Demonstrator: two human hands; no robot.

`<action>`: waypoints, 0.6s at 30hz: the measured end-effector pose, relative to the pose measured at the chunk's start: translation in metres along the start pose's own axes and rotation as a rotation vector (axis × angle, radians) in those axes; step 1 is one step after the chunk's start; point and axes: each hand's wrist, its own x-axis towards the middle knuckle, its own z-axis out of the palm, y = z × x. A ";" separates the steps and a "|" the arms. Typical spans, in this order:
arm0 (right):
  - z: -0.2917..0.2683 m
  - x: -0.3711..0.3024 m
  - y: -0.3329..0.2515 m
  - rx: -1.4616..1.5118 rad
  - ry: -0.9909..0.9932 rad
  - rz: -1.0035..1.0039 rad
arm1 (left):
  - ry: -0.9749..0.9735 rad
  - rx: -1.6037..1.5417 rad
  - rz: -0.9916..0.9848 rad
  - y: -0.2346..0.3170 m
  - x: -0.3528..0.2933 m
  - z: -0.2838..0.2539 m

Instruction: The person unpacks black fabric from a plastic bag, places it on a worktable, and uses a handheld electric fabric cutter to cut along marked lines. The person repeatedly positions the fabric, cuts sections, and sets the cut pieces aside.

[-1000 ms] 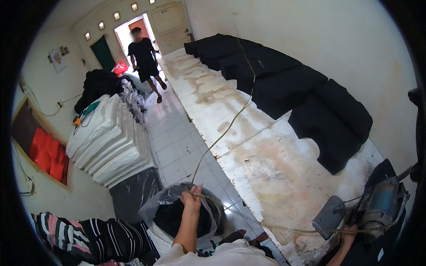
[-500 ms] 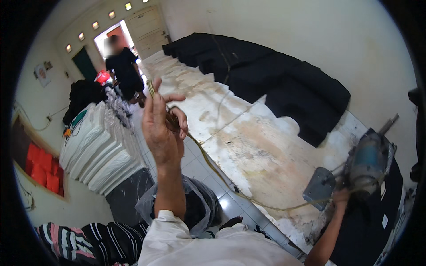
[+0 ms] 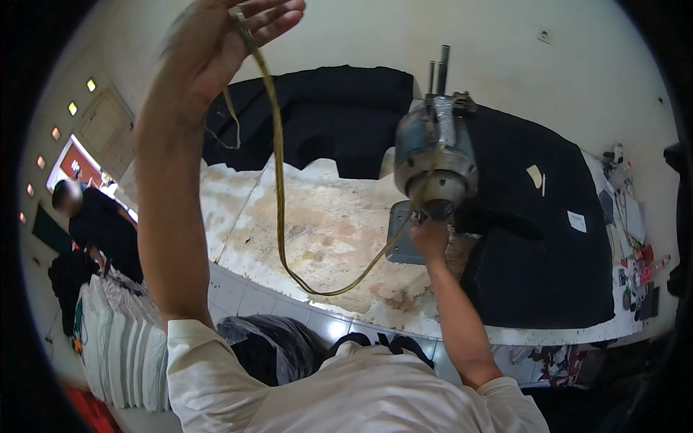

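Observation:
My left hand [image 3: 238,36] is raised at the top left, with a yellowish power cable [image 3: 278,173] running through it. The cable hangs down in a long loop and rises again to a motorised fabric cutting machine [image 3: 437,162]. Low on that machine, my right hand [image 3: 432,237] is closed around its handle, though the motor body hides part of the grip. The machine's grey base plate [image 3: 406,249] stands on the worn white table [image 3: 325,238]. Dark fabric [image 3: 534,274] lies beside it on the right, with pale scraps on top.
More dark fabric [image 3: 310,115] stretches along the back of the table. Small tools and bottles [image 3: 642,274] crowd the right end. A person [image 3: 101,224] in dark clothes is at the far left, by white stacked bundles [image 3: 123,353]. A plastic bag [image 3: 281,343] sits below the table's front edge.
The view has turned right toward the table. My left hand has gone higher, lifting the cable into a hanging loop. My right hand keeps its grip on the machine.

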 end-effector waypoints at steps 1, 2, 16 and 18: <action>0.001 0.001 -0.001 0.036 -0.107 0.104 | -0.076 -0.061 -0.113 -0.003 0.019 0.009; 0.004 0.004 -0.001 0.049 -0.207 0.210 | -0.138 -0.152 -0.163 -0.011 0.040 0.020; 0.000 0.010 0.004 -0.195 -0.419 -0.135 | -0.609 0.178 -0.205 -0.229 0.241 0.231; -0.006 0.004 -0.002 0.148 -0.069 0.031 | -0.726 0.540 0.021 -0.260 0.274 0.213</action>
